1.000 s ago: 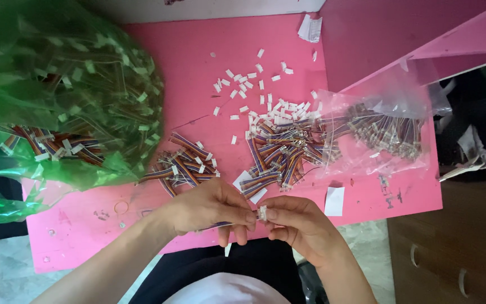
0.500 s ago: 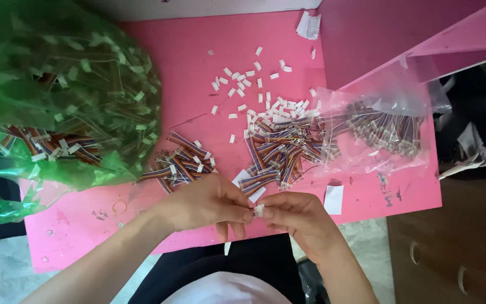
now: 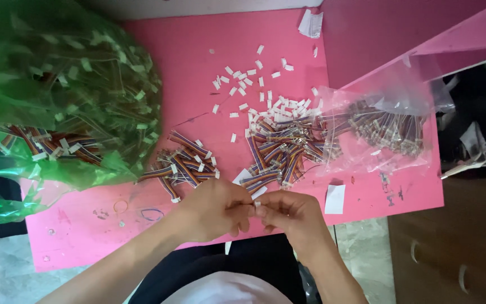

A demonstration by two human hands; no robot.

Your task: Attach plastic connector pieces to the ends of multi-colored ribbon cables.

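My left hand (image 3: pixel 216 210) and my right hand (image 3: pixel 288 215) meet at the near edge of the pink table (image 3: pixel 198 50). Their fingertips pinch one small piece between them, a short ribbon cable with a white connector (image 3: pixel 256 208); most of it is hidden by the fingers. Just beyond the hands lie two heaps of short rainbow ribbon cables, a smaller heap (image 3: pixel 184 165) on the left and a bigger heap (image 3: pixel 279 151) on the right. Loose white connectors (image 3: pixel 254 84) are scattered farther back.
A large green plastic bag (image 3: pixel 57 84) full of cables covers the left side. A clear bag (image 3: pixel 383 129) with more cables lies at the right. A white paper slip (image 3: pixel 334 199) sits by my right hand, rubber bands (image 3: pixel 136 209) by my left arm. A brown cabinet (image 3: pixel 457 247) stands to the right.
Both hands have stayed pressed together at the table's near edge, with only small finger shifts around the piece between them. The heaps and bags have not moved.
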